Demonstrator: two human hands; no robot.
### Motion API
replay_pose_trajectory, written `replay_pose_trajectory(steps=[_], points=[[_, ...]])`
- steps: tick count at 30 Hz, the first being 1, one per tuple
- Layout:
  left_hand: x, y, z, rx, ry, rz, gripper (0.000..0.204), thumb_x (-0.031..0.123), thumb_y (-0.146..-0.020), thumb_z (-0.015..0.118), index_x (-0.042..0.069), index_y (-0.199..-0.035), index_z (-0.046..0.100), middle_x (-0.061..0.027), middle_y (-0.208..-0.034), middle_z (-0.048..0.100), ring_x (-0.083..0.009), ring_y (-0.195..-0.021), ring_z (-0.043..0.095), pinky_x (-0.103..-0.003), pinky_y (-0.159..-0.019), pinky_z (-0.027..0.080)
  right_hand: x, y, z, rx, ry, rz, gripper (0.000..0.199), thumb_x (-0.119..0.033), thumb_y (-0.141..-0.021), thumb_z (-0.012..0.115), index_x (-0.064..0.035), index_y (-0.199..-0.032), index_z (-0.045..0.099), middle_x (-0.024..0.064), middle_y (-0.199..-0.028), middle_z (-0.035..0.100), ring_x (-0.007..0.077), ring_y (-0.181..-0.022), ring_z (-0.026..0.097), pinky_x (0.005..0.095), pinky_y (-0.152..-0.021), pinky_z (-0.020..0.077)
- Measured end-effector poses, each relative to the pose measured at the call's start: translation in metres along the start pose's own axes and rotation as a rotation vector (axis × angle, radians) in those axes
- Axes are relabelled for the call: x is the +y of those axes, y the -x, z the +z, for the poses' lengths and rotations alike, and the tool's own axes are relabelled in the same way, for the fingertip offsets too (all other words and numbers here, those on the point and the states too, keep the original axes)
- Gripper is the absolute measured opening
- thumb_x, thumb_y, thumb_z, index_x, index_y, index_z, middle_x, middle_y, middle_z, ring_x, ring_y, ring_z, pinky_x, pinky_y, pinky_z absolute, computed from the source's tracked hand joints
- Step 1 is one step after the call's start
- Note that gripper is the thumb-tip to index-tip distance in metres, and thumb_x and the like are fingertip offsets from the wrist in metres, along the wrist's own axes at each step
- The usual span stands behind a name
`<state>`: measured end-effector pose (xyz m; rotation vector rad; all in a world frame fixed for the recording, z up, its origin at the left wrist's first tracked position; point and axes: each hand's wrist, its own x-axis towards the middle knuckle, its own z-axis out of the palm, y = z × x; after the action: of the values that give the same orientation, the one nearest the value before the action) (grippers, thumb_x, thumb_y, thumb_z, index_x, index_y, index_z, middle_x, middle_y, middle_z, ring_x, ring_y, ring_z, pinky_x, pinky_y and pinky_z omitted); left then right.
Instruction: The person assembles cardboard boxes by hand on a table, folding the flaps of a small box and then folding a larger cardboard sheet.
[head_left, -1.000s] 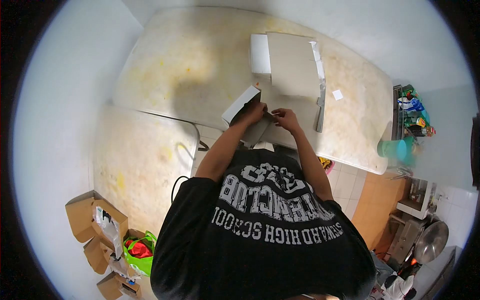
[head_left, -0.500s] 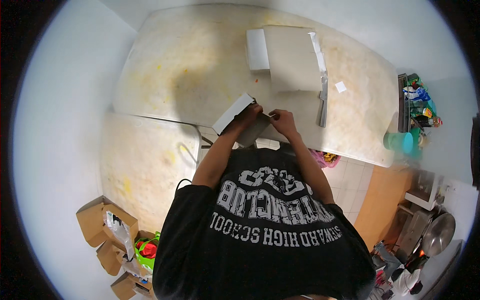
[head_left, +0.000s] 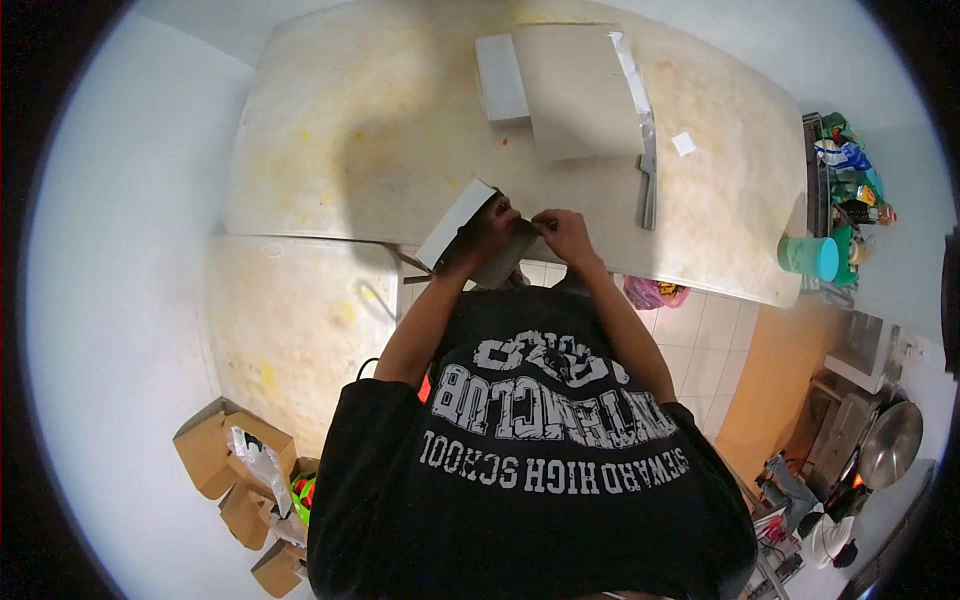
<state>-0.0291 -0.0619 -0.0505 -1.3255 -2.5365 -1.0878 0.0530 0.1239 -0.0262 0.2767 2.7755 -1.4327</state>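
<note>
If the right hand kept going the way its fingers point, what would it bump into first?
The right hand points leftward at the folded grey card that both hands hold; past it waits the left hand. It already touches the card, so that comes first, as far as depth shows.

Pale stained counter [head_left: 350,130] against white walls [head_left: 120,250]. Tiled floor [head_left: 700,330] turns orange-brown toward right. Cardboard boxes [head_left: 215,460] on floor lower left. Cluttered shelf [head_left: 845,180] at right; possibly pans [head_left: 890,445] below, blurry.
</note>
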Motion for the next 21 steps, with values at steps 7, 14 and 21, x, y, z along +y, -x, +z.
replay_pose_trajectory(steps=[7,14,21], points=[[0.022,-0.007,0.012,-0.13,0.421,-0.776,0.024,0.026,-0.091,0.063,0.002,-0.096,0.065,-0.0111,-0.093,0.067,-0.0243,-0.074,0.067,-0.036,-0.066,0.054,-0.002,-0.001,0.002,0.011,-0.007,0.016,0.017,-0.015,-0.079,0.066,-0.0055,-0.092,0.072,0.0156,-0.089,0.07,0.0331,-0.085,0.068,0.0406,-0.078,0.0529],[0.009,0.011,0.035,-0.162,1.156,-1.155,0.04,0.036,-0.089,0.067,0.002,-0.11,0.059,-0.0097,-0.093,0.067,-0.0202,-0.072,0.07,-0.029,-0.058,0.058,0.001,0.0,0.004,0.011,-0.069,-0.002,0.015,-0.013,-0.081,0.065,-0.0044,-0.091,0.072,0.016,-0.089,0.07,0.0334,-0.084,0.068,0.0403,-0.077,0.0529],[0.013,0.007,0.03,-0.109,1.212,-1.285,0.043,0.036,-0.091,0.065,0.002,-0.115,0.057,-0.0098,-0.101,0.065,-0.0205,-0.074,0.07,-0.028,-0.06,0.058,-0.003,-0.001,0.001,0.003,-0.074,-0.011,0.015,-0.013,-0.082,0.065,-0.0042,-0.092,0.071,0.0165,-0.086,0.07,0.034,-0.081,0.067,0.0409,-0.075,0.0526]])
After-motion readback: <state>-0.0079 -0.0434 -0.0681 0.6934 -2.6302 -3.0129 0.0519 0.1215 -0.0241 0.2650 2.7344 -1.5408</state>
